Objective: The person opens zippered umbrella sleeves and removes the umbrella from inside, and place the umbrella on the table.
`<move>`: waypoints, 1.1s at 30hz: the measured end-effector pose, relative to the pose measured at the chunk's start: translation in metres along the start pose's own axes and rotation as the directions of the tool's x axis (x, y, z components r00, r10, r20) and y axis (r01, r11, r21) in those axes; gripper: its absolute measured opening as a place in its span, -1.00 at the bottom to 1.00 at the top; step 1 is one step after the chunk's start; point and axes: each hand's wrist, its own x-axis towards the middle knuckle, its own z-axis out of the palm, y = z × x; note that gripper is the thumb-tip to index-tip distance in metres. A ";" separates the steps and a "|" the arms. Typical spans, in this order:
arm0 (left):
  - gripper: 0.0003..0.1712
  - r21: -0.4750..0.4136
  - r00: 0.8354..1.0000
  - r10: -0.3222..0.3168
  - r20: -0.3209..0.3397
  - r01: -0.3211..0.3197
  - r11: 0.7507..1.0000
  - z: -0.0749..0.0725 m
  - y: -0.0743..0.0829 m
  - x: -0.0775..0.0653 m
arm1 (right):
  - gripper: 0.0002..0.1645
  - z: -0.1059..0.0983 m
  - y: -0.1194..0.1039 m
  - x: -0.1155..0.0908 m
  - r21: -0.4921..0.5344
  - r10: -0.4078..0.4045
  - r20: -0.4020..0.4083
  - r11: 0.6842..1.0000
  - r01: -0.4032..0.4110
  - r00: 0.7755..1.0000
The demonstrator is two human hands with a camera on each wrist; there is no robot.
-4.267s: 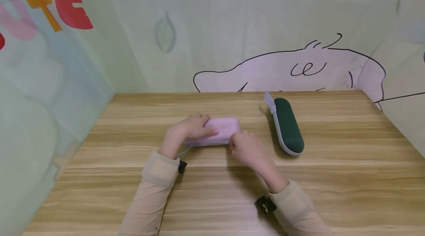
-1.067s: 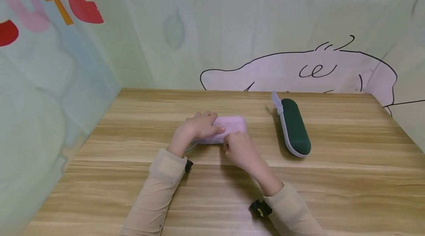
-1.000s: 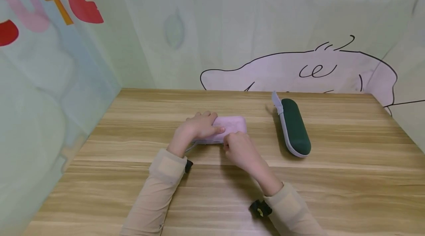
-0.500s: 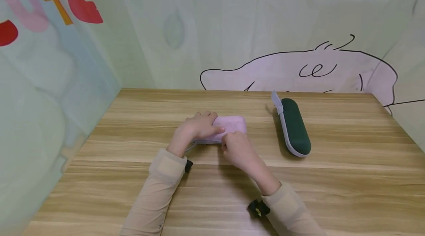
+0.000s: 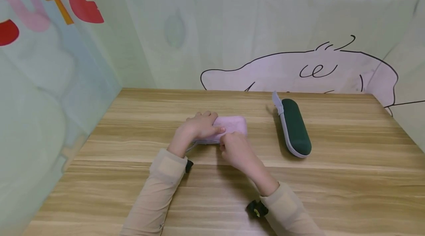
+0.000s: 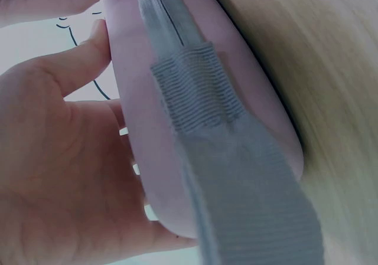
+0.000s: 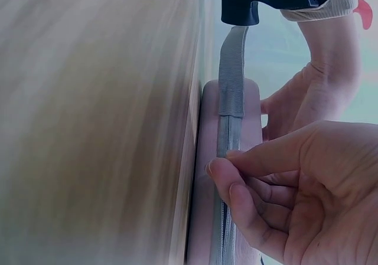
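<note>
A pink zippered case (image 5: 232, 121) lies on the wooden table with its grey zipper (image 7: 234, 134) facing the wearer. My left hand (image 5: 198, 125) holds the case's left part, thumb on top and fingers over the far side. My right hand (image 5: 236, 148) pinches at the zipper along the near side, thumb against curled index finger (image 7: 223, 173); the zipper pull is mostly hidden between them. Below those fingers in the right wrist view, a narrow dark gap runs along the zipper. A grey ribbed strap (image 6: 248, 188) extends from the case's left end.
A dark green zippered case (image 5: 295, 127) with a light grey-lavender strap (image 5: 277, 102) lies to the right of the pink one. Printed fabric (image 5: 149, 25) hangs behind the wooden table (image 5: 199, 199) and along its left side.
My right hand has slid left along the pink case's zipper from near its right end. My left hand keeps its place on the case, and the green case has not moved.
</note>
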 end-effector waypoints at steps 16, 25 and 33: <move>-0.22 0.003 1.000 -0.006 0.001 0.006 1.000 0.000 0.000 -0.001 | -0.53 0.000 -0.003 0.001 -0.001 -0.016 -0.005 1.000 0.016 1.000; -0.22 -0.008 1.000 -0.018 0.010 0.018 1.000 -0.002 0.003 -0.003 | -0.62 0.002 -0.006 0.003 -0.010 -0.022 -0.007 1.000 0.022 1.000; -0.21 -0.005 1.000 -0.013 0.010 0.013 1.000 -0.002 0.002 -0.005 | -0.69 0.004 -0.005 0.005 0.024 -0.002 0.023 1.000 0.002 1.000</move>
